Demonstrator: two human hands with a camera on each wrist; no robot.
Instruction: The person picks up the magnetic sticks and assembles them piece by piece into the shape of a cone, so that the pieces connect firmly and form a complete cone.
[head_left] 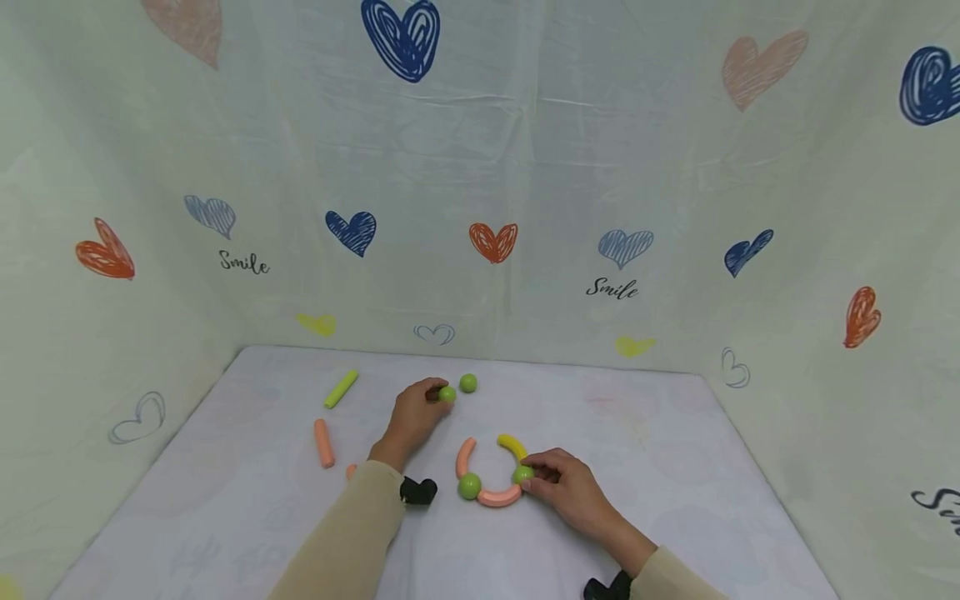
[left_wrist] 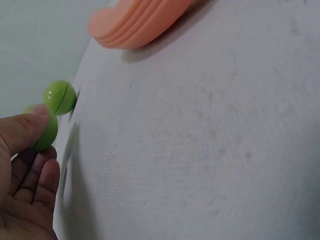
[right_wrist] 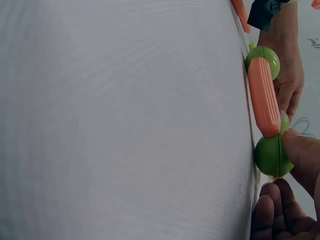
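Observation:
My left hand (head_left: 412,419) pinches a green ball (head_left: 447,394) between thumb and fingers, near the back of the table. Just beyond it sits a second green ball (head_left: 468,383). Closer to me lies a ring of joined pieces, with a gap at its far side. It has a curved orange piece (head_left: 463,458) on the left, a green ball (head_left: 469,486), another curved orange piece (head_left: 498,498) at the front, and a curved yellow piece (head_left: 512,445) on the right. With thumb and fingers my right hand (head_left: 573,490) holds the ring's right-hand green ball (right_wrist: 272,156), between the front orange and yellow pieces.
On the left of the white table (head_left: 660,533) lie a yellow-green stick (head_left: 341,389) and an orange stick (head_left: 323,443). Another orange piece (head_left: 351,472) is mostly hidden by the left sleeve (head_left: 348,525). A heart-printed cloth (head_left: 555,167) hangs behind and at the sides.

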